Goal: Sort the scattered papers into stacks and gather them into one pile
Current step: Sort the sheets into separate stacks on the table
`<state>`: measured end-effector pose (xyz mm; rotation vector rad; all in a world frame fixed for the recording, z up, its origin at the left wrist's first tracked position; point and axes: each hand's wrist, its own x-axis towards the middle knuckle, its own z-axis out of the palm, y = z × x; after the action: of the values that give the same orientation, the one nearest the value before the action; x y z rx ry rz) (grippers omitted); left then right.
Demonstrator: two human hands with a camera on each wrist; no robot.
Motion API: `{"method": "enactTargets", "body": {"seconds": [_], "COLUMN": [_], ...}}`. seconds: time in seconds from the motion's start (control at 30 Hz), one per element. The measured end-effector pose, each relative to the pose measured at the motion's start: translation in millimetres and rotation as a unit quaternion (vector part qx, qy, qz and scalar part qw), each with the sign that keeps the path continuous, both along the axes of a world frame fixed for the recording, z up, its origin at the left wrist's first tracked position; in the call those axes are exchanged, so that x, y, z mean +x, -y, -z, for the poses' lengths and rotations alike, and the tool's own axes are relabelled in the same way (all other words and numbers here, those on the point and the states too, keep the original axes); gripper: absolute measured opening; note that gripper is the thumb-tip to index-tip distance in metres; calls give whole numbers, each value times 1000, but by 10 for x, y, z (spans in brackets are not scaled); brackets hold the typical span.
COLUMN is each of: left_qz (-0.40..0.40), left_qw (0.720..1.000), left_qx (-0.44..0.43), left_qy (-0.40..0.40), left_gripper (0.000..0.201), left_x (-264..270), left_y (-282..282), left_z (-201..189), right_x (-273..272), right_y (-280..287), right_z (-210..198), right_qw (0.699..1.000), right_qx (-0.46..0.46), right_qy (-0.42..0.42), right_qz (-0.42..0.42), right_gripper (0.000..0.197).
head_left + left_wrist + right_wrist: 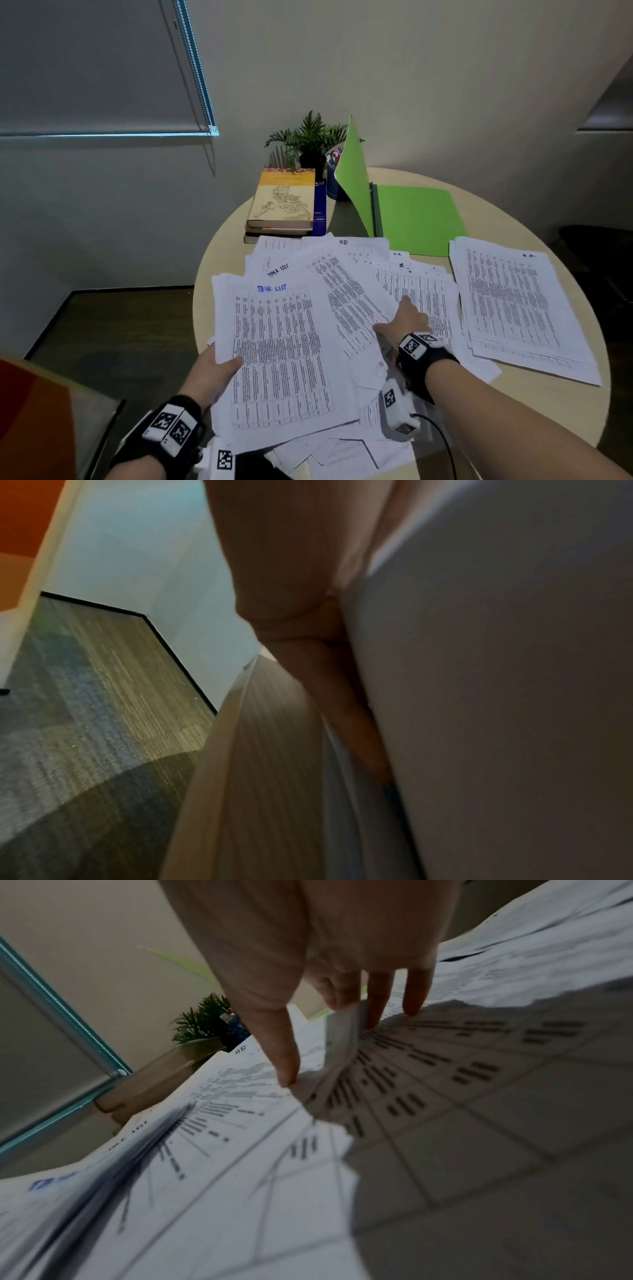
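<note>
Round beige table (565, 394), strewn with printed sheets. Left hand (214, 371) grips the near-left edge of a stack headed "Task List" (274, 349) in blue ink, thumb on top, fingers underneath; the left wrist view shows those fingers (342, 696) pressed against the stack's underside, just off the table edge. Right hand (407, 322) lies in the middle of the scattered papers (356, 284), fingers extended. The right wrist view has its thumb tip (286, 1066) pressing a sheet and a lifted paper edge (346, 1031) caught between two fingers; how firm that hold is, cannot tell. A second, squared-off pile (513, 305) sits at the right of the table, apart from the loose sheets. At the far side: open green folder (418, 219) with one cover standing up, two stacked books (284, 202) at far left, potted plant (310, 140) behind them. More loose sheets overhang the near edge (342, 452).
</note>
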<state>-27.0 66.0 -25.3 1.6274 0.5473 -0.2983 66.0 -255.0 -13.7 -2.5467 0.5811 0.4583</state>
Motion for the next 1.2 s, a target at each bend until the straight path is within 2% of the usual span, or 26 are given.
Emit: {"method": "enactTargets", "body": {"seconds": [0.1,0.17,0.2,0.33,0.5,0.57,0.63,0.67,0.73,0.83,1.0,1.07,1.13,1.2], "left_qz": [-31,-52,-63,-97,-111,-104,-93,-88,-79,-62,-49,-41,-38,-21], "left_qw": [999,999,998,995,992,992,992,993,993,990,987,988,987,987], "left_qx": [-6,-14,-16,-24,-57,-62,-62,-56,-49,-52,-114,-101,-93,-102], "left_qy": [-5,-1,3,19,33,43,55,60,78,114,105,114,123,122], "left_gripper": [39,39,39,37,38,35,29,27,26,37,35,33,33,33], "left_x": [-26,-44,-47,-62,-27,-10,10,21,33,20,-4,-10,-2,16], "left_y": [-49,-119,-169,-310,-249,-153,-14,59,210,430,680,697,663,642], "left_z": [14,12,20,17,-16,-56,-127,-143,-185,-263,-348,-351,-341,-344], "right_x": [51,17,-21,-280,-560,-600,-636,-661,-742,-910,-1097,-1075,-1000,-904], "right_y": [-10,-6,2,100,338,445,474,453,351,100,-241,-243,-148,-21], "right_z": [35,4,-43,-423,-919,-981,-968,-926,-810,-649,-492,-539,-585,-568], "right_qw": [999,995,991,968,916,895,884,882,886,901,927,935,940,931], "right_qx": [18,69,87,141,225,263,306,325,346,345,339,321,292,326], "right_qy": [14,69,104,207,315,335,319,303,263,216,143,147,168,142], "right_qz": [-27,-11,0,27,100,134,154,158,160,149,69,42,52,83], "right_gripper": [21,4,3,8,9,12,4,8,13,14,24,30,45,55]}}
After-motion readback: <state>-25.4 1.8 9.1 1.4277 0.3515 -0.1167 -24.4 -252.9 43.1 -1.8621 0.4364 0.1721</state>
